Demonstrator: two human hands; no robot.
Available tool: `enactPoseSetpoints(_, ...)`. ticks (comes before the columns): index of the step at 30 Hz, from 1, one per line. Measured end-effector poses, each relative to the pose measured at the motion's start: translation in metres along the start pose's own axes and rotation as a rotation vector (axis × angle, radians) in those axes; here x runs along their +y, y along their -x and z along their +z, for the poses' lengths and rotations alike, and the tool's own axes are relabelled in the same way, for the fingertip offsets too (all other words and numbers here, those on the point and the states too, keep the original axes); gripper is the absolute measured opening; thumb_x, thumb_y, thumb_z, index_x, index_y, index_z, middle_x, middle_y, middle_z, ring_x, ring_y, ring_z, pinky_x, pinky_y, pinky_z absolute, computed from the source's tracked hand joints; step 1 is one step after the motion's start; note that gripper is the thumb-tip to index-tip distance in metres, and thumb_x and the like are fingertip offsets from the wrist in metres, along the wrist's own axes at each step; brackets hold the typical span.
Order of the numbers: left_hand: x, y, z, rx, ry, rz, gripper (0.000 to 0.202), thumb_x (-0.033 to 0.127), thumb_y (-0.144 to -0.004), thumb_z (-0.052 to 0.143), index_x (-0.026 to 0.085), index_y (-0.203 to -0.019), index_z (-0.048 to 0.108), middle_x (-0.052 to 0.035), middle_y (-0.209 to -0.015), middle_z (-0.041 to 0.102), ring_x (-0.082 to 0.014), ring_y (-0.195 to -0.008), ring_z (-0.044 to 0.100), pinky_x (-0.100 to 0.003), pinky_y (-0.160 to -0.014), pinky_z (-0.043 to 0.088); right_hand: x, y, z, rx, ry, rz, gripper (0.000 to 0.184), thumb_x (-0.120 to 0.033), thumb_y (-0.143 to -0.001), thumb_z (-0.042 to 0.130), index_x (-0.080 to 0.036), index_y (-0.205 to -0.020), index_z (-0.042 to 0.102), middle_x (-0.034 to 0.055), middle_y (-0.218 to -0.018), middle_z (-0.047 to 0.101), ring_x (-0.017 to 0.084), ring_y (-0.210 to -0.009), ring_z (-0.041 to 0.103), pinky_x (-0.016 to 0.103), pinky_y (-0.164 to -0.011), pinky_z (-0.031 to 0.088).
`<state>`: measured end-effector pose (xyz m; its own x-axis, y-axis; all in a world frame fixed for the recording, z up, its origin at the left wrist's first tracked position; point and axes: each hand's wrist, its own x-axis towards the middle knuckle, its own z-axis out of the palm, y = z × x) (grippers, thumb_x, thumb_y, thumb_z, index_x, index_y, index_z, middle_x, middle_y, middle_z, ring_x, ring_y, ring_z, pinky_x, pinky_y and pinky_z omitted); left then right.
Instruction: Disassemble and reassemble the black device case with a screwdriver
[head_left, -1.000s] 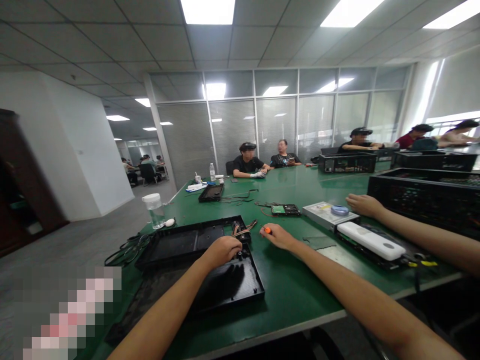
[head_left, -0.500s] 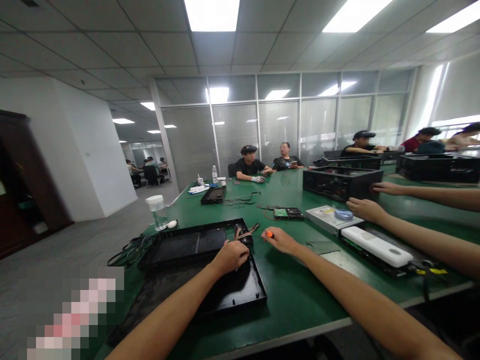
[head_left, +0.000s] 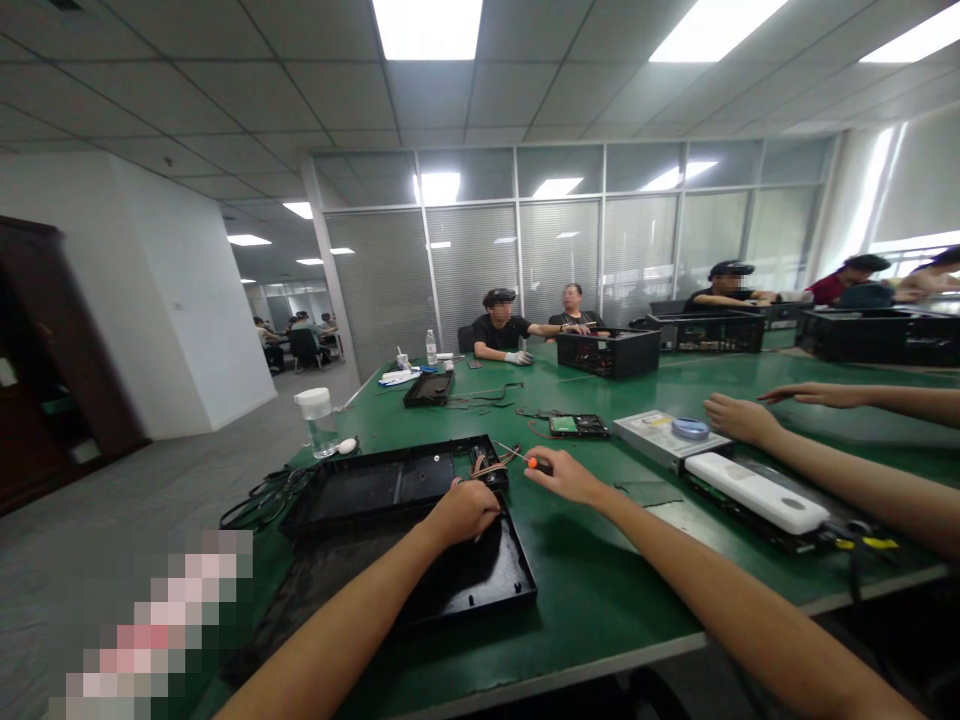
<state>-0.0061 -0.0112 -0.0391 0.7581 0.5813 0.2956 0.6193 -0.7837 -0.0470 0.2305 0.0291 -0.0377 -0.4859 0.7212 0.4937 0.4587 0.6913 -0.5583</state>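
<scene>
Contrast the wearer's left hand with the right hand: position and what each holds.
The right hand grips an orange-and-black screwdriver; the left hand has curled fingers, and what they may hold is too hidden to tell.
The left hand is over the nearer black tray, while the right hand is off to that tray's side, over the green table.
Both hands are bare and close to the bundled wires.

A high gloss is shown by the nearer black casing half [head_left: 491, 575], apparently moulded in plastic (pale light is mirrored in it). Bare metal is seen in the screwdriver's shaft [head_left: 513, 453]. The green tabletop [head_left: 592, 600] is smoothly finished; the boxy drive [head_left: 649, 431] is cased in dull metal, the oblong white housing [head_left: 754, 492] in smooth plastic.
</scene>
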Motion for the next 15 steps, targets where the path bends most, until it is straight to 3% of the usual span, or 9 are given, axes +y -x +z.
enactPoseSetpoints(4,-0.001,0.003,-0.003,-0.03,0.012,0.031,0.018,0.016,-0.081,0.045,0.018,-0.076,0.063,-0.0033,-0.084,0.062,-0.0159,-0.087,0.054,-0.026,-0.083,0.039,-0.002,-0.004,-0.005,-0.044,-0.319,0.084,0.026,-0.024,-0.072,0.051,-0.02,-0.094,0.039,-0.0059,-0.066,0.047,0.007,-0.047,0.039,0.018,-0.044,0.032)
enactPoseSetpoints(8,-0.001,0.004,-0.005,-0.013,0.045,0.057,0.015,0.016,-0.081,0.047,0.018,-0.08,0.063,-0.0023,-0.088,0.062,-0.0145,-0.088,0.054,-0.025,-0.084,0.038,-0.005,-0.008,-0.017,-0.089,-0.464,0.127,0.028,-0.032,-0.073,0.052,-0.018,-0.095,0.042,-0.0068,-0.058,0.046,0.007,-0.043,0.041,0.019,-0.043,0.032)
enactPoseSetpoints(12,-0.003,0.004,-0.004,0.011,0.059,0.005,0.014,0.019,-0.082,0.049,0.019,-0.088,0.061,-0.0013,-0.091,0.062,-0.0144,-0.089,0.053,-0.024,-0.082,0.038,-0.005,-0.01,-0.028,0.126,-0.39,0.185,0.033,-0.048,-0.079,0.043,-0.016,-0.084,0.048,-0.0046,-0.051,0.047,0.008,-0.037,0.036,0.02,-0.037,0.026)
enactPoseSetpoints(15,-0.004,0.004,-0.004,0.01,0.07,0.001,0.015,0.021,-0.083,0.049,0.02,-0.093,0.061,-0.0015,-0.092,0.062,-0.0144,-0.089,0.053,-0.024,-0.082,0.037,-0.003,-0.009,-0.027,0.274,-0.299,0.147,0.033,-0.049,-0.079,0.042,-0.017,-0.071,0.049,-0.0037,-0.049,0.046,0.009,-0.04,0.038,0.02,-0.039,0.029)
